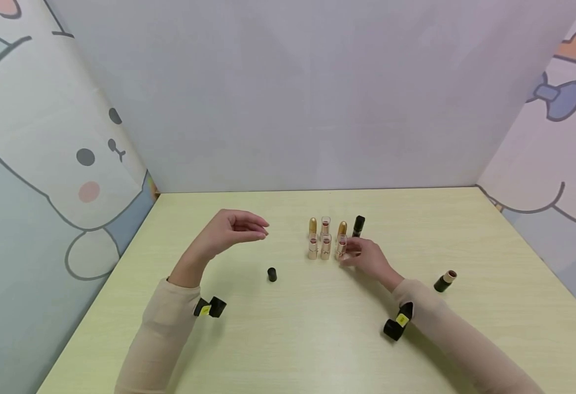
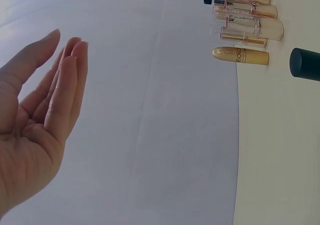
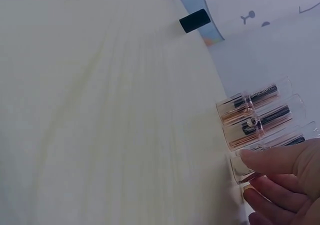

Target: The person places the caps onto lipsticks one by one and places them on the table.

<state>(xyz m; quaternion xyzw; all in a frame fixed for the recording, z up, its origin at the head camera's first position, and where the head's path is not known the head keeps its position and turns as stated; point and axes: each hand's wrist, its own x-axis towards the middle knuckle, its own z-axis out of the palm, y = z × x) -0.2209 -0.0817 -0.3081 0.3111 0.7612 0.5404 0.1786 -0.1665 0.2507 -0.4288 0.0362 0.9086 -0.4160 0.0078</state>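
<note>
My right hand (image 1: 369, 260) is at the right end of a front row of clear-capped lipsticks, and its thumb and fingers pinch the rightmost lipstick (image 1: 341, 249). In the right wrist view the thumb covers part of this lipstick (image 3: 241, 169). Beside it stand a middle lipstick (image 1: 326, 249) and a left lipstick (image 1: 313, 249). Over the left part of the table hovers my left hand (image 1: 226, 232), fingers loosely extended, holding nothing. A small black cap (image 1: 272, 274) stands on the table between the hands.
Behind the front row are gold bullet-shaped lipsticks (image 1: 313, 224), another clear-capped lipstick (image 1: 325, 223) and a black lipstick tube (image 1: 359, 225). To the right stands an uncapped lipstick with a black base (image 1: 445, 280). A pale wall panel (image 1: 317, 109) borders the table's back edge.
</note>
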